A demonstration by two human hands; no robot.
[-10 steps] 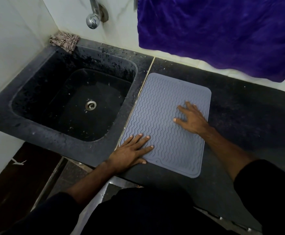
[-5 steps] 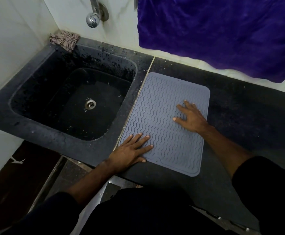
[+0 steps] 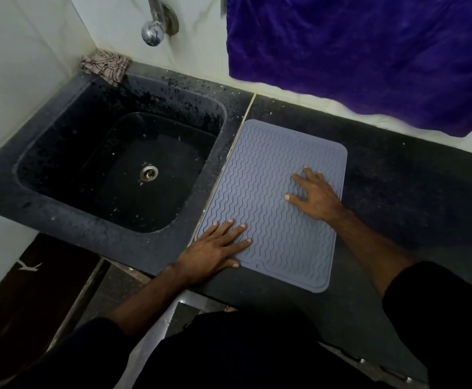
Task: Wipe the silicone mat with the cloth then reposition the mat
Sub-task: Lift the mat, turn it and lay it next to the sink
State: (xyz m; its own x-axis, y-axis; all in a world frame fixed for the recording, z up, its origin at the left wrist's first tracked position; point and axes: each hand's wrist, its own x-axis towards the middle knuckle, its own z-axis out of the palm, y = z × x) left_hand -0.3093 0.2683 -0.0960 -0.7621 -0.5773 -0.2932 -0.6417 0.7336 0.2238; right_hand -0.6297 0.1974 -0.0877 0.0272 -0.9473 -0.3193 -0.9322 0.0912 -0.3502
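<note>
Left hand (image 3: 215,248) flat, fingers spread, on silicone mat (image 3: 268,197), right hand (image 3: 313,196) likewise splayed.

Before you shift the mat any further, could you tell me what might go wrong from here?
1. The silicone mat already lies along the sink edge; a push by the left hand could slide it over the rim.
2. The counter looks speckled with debris, which may dirty the mat.
3. The checked cloth lies far off, behind the sink.
</note>
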